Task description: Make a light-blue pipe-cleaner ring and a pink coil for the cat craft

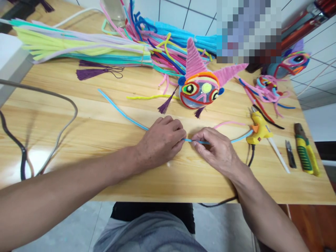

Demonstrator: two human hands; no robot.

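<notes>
A light blue pipe cleaner stretches across the table, passing through both hands. My left hand is closed round its middle, knuckles up. Just to the right, my right hand pinches it between thumb and forefinger, with a short stretch of blue showing between the hands. Its right end reaches the yellow glue gun. A pink pipe cleaner lies behind my right hand. Beyond the hands stands a clear round mask-like figure with pink pointed horns, ringed eyes and purple tassels.
Bundled pipe cleaners lie along the back left, near a purple tassel. Small snips and green-yellow pliers lie at the right. A grey cable loops at the left. A second decorated figure is at the back right.
</notes>
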